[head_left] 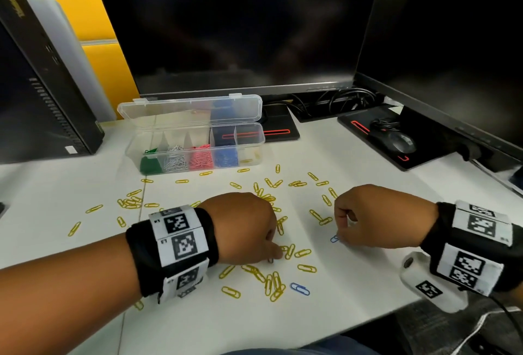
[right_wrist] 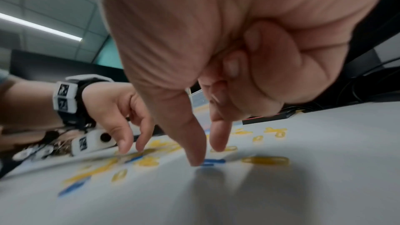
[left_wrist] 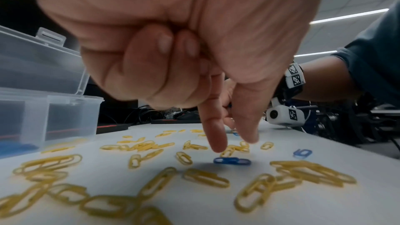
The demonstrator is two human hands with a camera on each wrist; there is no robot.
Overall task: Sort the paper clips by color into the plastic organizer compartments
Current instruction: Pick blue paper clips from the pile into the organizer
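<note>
Both hands are low over the white counter, knuckles up, thumb and forefinger pointing down and the other fingers curled into the palm. The left hand has its two extended fingers apart, tips just above a blue clip among the yellow clips; no contact is visible and it holds nothing. The right hand has its thumb tip at the end of another blue clip, forefinger apart from the thumb; whether the thumb presses the clip cannot be told because the wrist view is blurred. A third blue clip lies free near the counter's front edge. The clear organizer stands open behind the scatter, lid raised, with green, white, pink and blue clips in separate compartments from left to right and a few yellow ones in the rightmost. Behind it stand two dark monitors; a mouse rests on a pad at right.
</note>
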